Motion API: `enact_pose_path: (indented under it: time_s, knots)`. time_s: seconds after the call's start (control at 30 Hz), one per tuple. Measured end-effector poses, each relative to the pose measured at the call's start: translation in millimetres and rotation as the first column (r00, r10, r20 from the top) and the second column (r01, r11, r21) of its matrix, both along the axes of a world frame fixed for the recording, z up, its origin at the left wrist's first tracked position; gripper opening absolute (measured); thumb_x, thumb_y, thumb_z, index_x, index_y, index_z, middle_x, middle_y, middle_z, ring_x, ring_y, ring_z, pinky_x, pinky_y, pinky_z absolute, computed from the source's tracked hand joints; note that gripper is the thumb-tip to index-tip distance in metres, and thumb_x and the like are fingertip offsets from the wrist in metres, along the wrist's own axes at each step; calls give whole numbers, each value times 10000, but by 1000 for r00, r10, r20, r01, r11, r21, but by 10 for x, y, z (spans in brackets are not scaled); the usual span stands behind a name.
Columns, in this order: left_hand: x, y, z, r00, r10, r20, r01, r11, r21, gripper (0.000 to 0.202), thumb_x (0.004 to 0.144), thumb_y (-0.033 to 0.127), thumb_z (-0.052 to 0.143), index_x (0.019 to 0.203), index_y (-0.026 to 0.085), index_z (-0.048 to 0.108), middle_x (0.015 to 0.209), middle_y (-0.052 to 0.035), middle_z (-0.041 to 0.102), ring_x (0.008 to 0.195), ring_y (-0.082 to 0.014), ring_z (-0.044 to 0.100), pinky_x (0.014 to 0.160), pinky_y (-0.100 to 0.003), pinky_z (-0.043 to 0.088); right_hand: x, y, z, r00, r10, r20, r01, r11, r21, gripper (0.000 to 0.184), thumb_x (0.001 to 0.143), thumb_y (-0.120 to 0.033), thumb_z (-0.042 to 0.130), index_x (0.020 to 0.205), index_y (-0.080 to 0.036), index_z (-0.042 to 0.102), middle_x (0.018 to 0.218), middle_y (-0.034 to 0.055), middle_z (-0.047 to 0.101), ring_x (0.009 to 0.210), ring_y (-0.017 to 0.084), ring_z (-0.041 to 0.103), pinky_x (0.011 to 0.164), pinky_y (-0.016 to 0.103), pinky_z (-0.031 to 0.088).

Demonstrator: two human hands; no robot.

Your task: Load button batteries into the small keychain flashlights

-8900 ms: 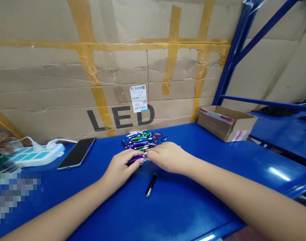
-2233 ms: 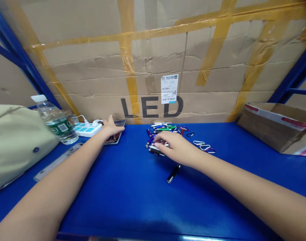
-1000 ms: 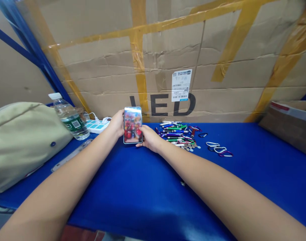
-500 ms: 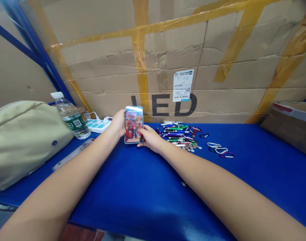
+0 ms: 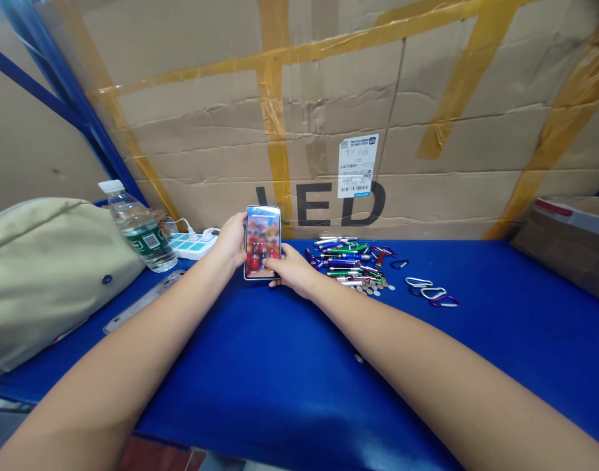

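Observation:
A smartphone (image 5: 261,239) with a lit, colourful screen is held upright between both hands, above the blue table top (image 5: 260,366). My left hand (image 5: 233,241) grips its left edge; most of those fingers are hidden behind it. From the right side, my right hand (image 5: 293,269) holds the lower edge, its thumb lying over the lower screen. Close to the right hand lies a pile of metallic pens (image 5: 348,256) in several colours. Coins (image 5: 374,286) are heaped at the pile's near side. Carabiners (image 5: 433,293) lie further right.
On the left are a pale green bag (image 5: 49,275), a leaning water bottle (image 5: 145,229), a power strip (image 5: 191,245) with plugs, and a clear phone case (image 5: 142,302). A large cardboard box (image 5: 206,131) stands behind the table. Another carton (image 5: 569,245) is at the right edge.
My right thumb has moved down and left across the lower part of the phone's screen. Both hands keep hold of the phone in nearly the same place.

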State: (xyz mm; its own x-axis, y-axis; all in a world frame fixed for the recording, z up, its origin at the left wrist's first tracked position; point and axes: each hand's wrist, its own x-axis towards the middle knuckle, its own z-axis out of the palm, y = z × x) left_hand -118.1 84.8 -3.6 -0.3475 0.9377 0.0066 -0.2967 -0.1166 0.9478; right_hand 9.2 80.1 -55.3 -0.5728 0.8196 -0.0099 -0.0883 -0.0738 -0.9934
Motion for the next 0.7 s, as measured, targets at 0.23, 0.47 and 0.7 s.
enact_pose_path:
  time_s: [0.23, 0.47, 0.7]
  knots:
    - [-21, 17, -14, 1000, -2, -18, 2, 1000, -17, 208, 794, 334, 559, 926, 176, 588, 735, -77, 683, 737, -251, 686, 751, -412, 569, -14, 24, -29, 1000, -2, 5, 1, 1000, 21, 266, 799, -193, 614, 1018, -205, 463, 1021, 73, 599, 750, 153, 636, 444, 232, 541]
    - [-24, 24, -25, 996, 20, -84, -22, 1000, -12, 204, 808, 353, 537, 904, 178, 583, 743, -75, 684, 708, -238, 683, 714, -392, 574, -18, 28, -13, 999, 10, -49, -12, 999, -49, 185, 859, -273, 551, 1017, -217, 472, 924, 51, 612, 702, 141, 636, 429, 227, 539]
    - [-66, 39, -66, 962, 68, -264, -72, 997, -5, 235, 760, 359, 648, 877, 166, 584, 803, -80, 680, 717, -230, 672, 716, -375, 551, -29, 44, -15, 993, 40, -113, -52, 994, -99, 172, 923, -351, 447, 1051, -239, 473, 977, 52, 640, 722, 155, 669, 459, 254, 560]
